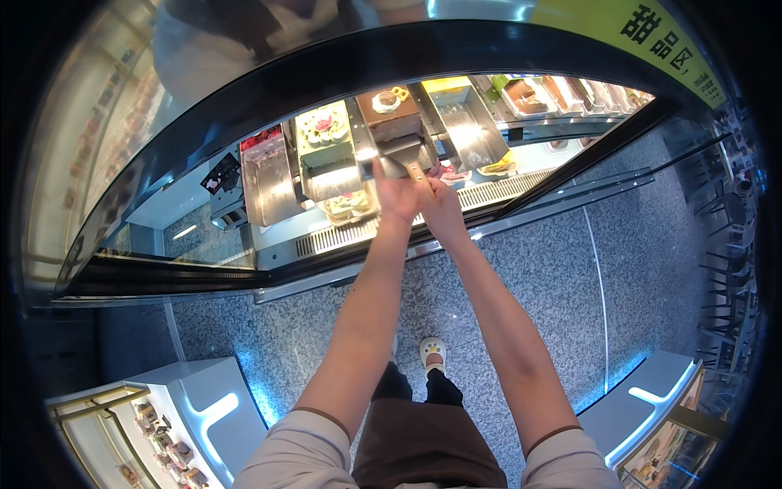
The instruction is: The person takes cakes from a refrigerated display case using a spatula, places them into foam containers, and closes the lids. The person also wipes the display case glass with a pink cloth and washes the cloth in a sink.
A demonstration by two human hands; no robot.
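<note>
My right hand grips the wooden handle of a flat metal spatula. The spatula's blade lies in a metal tray, at the near side of a block of chocolate cake topped with cream and a pretzel. At the near end of that tray, my left hand is turned palm up, its thumb on the left side and fingertips showing on the right. Its grip under the tray is partly hidden. To the left stands a tray of green-sided cake; a mostly bare tray is on the right.
The display case has a dark frame above and a glass edge on the right. Boxed cakes sit on the lower shelf near a vent grille. Behind are lit display counters, with chairs far right.
</note>
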